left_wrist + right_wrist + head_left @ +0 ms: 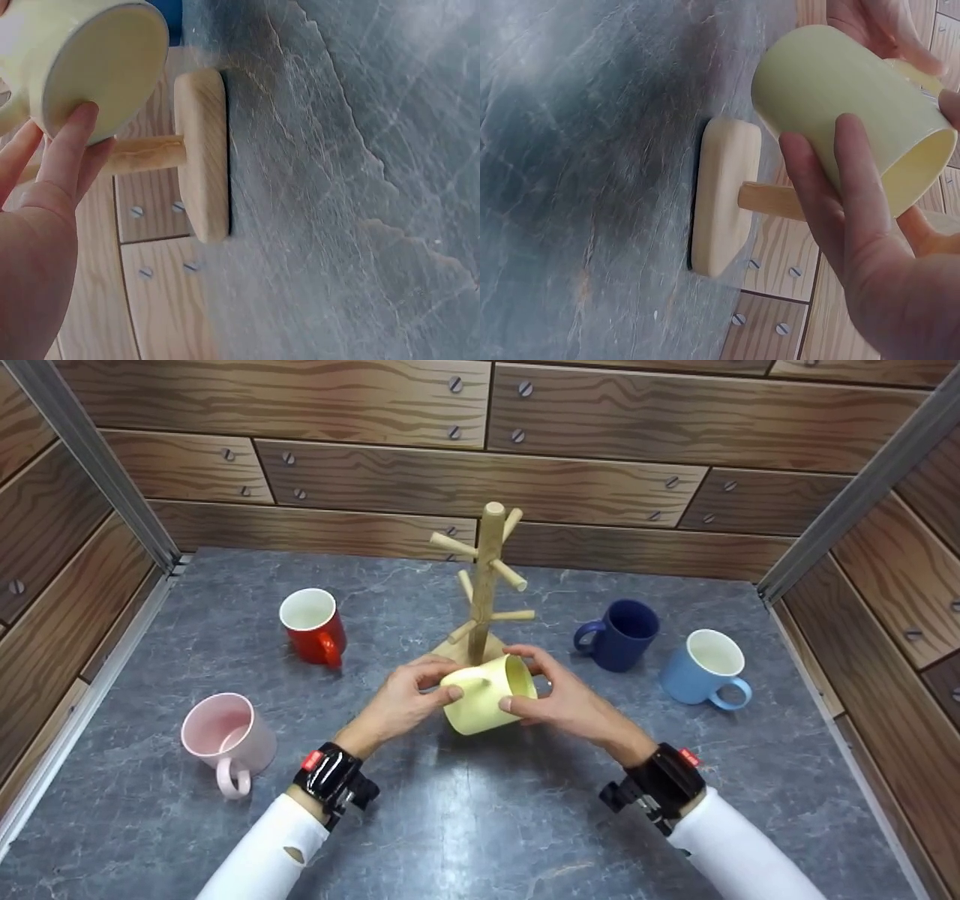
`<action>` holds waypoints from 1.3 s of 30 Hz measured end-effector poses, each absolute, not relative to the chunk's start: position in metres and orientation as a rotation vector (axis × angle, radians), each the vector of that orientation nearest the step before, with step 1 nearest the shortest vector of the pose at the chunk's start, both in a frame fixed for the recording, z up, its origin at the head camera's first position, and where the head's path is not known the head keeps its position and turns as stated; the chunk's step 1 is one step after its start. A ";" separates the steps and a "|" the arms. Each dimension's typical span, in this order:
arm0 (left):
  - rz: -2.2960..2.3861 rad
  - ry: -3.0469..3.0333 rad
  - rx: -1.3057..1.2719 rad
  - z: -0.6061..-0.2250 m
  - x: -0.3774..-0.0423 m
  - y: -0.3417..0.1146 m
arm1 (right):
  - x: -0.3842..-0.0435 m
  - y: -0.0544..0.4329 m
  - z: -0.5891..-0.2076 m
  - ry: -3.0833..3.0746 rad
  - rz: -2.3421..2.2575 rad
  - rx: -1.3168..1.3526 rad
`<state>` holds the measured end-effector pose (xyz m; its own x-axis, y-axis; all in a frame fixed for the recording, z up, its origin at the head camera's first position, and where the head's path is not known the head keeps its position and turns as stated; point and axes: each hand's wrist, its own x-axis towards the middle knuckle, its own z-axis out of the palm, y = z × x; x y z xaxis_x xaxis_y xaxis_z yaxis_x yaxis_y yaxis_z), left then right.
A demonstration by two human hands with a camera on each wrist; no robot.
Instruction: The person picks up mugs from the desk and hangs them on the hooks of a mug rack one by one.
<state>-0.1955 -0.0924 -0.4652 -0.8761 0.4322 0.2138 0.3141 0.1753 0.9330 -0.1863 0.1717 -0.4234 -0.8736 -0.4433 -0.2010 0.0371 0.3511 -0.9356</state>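
Both hands hold a pale yellow mug (480, 712) on its side in front of the wooden mug tree (486, 592), its mouth turned to the right. My left hand (401, 701) pinches it at the base end, thumb near the handle and fingertips against the round bottom (112, 71). Around the rim end, my right hand (574, 701) grips it, thumb on the near side and fingers on the far side. In the right wrist view, the mug's smooth wall (832, 90) hangs clear of the table. The tree's pegs carry no mugs.
On the left stand a red mug (319, 637) and a pink mug (259, 746). A dark blue mug (621, 641) and a light blue mug (686, 675) stand on the right. The grey marbled table (465, 840) is bounded by wood-patterned walls (375, 472).
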 end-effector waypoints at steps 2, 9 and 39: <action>1.837 2.331 0.722 -0.466 -0.198 -0.093 | -0.187 0.169 -0.423 2.214 -1.558 -0.318; 1.927 2.323 0.628 -0.468 -0.204 -0.094 | -0.187 0.157 -0.422 2.245 -1.642 -0.223; 1.804 2.352 0.386 -0.470 -0.210 -0.084 | -0.202 0.137 -0.430 2.239 -1.760 -0.065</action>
